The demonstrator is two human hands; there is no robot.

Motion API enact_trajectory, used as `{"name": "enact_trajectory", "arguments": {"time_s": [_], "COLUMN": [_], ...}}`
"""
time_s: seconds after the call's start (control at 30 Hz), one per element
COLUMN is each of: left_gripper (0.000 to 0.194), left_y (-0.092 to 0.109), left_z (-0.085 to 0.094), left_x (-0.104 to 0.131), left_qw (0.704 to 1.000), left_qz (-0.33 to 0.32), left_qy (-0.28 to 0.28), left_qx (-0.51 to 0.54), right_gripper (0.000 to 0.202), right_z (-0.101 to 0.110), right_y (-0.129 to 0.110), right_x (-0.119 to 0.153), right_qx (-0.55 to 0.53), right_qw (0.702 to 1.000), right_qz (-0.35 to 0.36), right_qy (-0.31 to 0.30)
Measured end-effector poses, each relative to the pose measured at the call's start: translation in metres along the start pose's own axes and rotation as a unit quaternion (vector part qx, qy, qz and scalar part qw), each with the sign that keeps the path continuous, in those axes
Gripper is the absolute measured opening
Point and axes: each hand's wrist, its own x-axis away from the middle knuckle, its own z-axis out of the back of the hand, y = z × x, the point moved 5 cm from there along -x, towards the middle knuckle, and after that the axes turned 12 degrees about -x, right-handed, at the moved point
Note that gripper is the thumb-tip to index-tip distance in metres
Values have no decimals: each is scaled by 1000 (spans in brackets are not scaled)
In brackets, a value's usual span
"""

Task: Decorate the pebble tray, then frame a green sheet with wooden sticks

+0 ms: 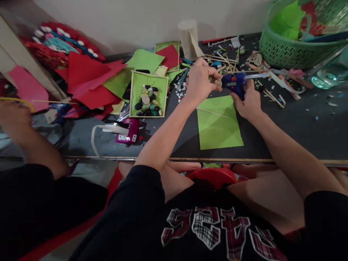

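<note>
My right hand (249, 99) is wrapped around the handle of a blue glue gun (234, 82). A clear glue stick (258, 75) pokes out of the gun's back end, toward the right. The nozzle points left, at my left hand (200, 80). That hand's fingers are closed at the nozzle around something small and tan, too hidden to name. Under both hands lies a sheet of light green paper (220, 132), with one thin wooden stick (212, 112) across its upper part.
Left of my arm are a green tray (135, 95) of pebbles, a purple power adapter (127, 132) and red paper sheets (92, 78). Behind stand a paper roll (187, 40) and scattered sticks. A green basket (288, 50) is at right. Another person's hand (15, 117) is far left.
</note>
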Motion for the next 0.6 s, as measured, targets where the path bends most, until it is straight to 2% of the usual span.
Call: {"name": "enact_trajectory", "arguments": {"time_s": [0.2, 0.33, 0.5, 0.6], "left_gripper": [51, 48, 44, 45], "left_y": [-2, -5, -9, -8], "left_z": [5, 6, 6, 7], "left_x": [-2, -2, -1, -1], "left_qw": [999, 996, 996, 994], "left_qz": [-9, -12, -34, -32], "left_qy": [-52, -85, -81, -97], "left_qx": [12, 29, 24, 23], "right_gripper": [57, 56, 63, 68], "right_z": [-1, -1, -2, -2], "right_y": [-4, -3, 2, 2], "right_x": [1, 2, 2, 2], "right_qx": [-12, -14, -9, -8], "right_qw": [1000, 999, 999, 999], "right_qz": [3, -21, -23, -13], "right_qy": [-26, -32, -42, -50]}}
